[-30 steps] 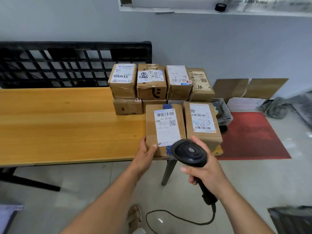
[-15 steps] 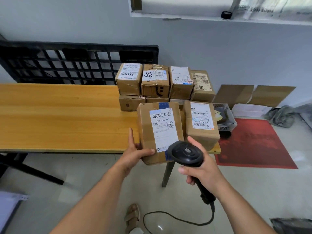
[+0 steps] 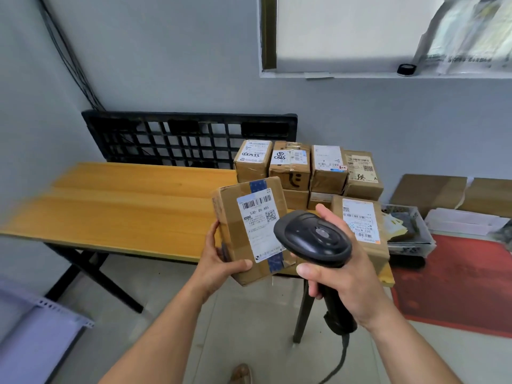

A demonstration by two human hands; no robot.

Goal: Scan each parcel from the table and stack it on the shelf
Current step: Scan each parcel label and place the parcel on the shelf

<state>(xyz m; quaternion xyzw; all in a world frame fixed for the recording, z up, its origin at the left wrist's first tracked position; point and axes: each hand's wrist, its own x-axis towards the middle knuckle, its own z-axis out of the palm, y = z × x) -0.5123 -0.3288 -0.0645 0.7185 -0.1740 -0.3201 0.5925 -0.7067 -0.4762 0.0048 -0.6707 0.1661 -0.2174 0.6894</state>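
My left hand [image 3: 219, 259] grips a brown cardboard parcel [image 3: 235, 225] by its lower left corner and holds it in the air in front of the wooden table [image 3: 110, 206]. Its white barcode label faces me. My right hand [image 3: 343, 267] grips the handle of a black barcode scanner [image 3: 313, 236], whose head sits just right of the label and covers the parcel's right edge. Another labelled parcel [image 3: 360, 225] lies on the table behind the scanner. Several more parcels [image 3: 291, 167] are stacked at the table's back right.
A black plastic pallet [image 3: 171, 137] leans on the wall behind the table. A grey crate [image 3: 410, 231], flat cardboard [image 3: 432, 192] and a red mat [image 3: 454, 281] lie on the floor to the right. A metal shelf corner [image 3: 55, 311] shows at lower left. The scanner cable [image 3: 340, 361] hangs down.
My left hand has lifted the parcel off the table's front edge and tilted it toward me. The scanner has come up close beside its label. The view has risen and swung left.
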